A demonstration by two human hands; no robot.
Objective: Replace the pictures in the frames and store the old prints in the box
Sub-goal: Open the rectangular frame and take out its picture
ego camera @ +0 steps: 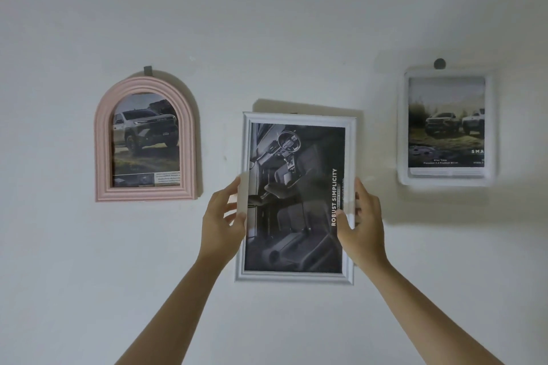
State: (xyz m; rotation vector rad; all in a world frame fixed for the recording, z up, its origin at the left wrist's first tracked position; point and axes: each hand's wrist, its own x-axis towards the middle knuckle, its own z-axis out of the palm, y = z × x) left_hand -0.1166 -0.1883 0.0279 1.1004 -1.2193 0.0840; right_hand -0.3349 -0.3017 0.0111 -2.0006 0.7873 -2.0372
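Upright, white frame (296,118), both hands (221,216) gripping

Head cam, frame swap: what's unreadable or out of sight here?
- Storage box: not in the head view.
- Hook behind the middle white frame: only a sliver shows above its top edge.
- Right white frame: motion-blurred; caption cut off by its border.
- Small print in the pink arched frame: too small.
- Left hand and right hand: fingers hidden behind the frame.

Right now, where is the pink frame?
In the head view the pink frame hangs on the wall at the left, beside and a little higher than the white frame that the left hand and right hand grip.
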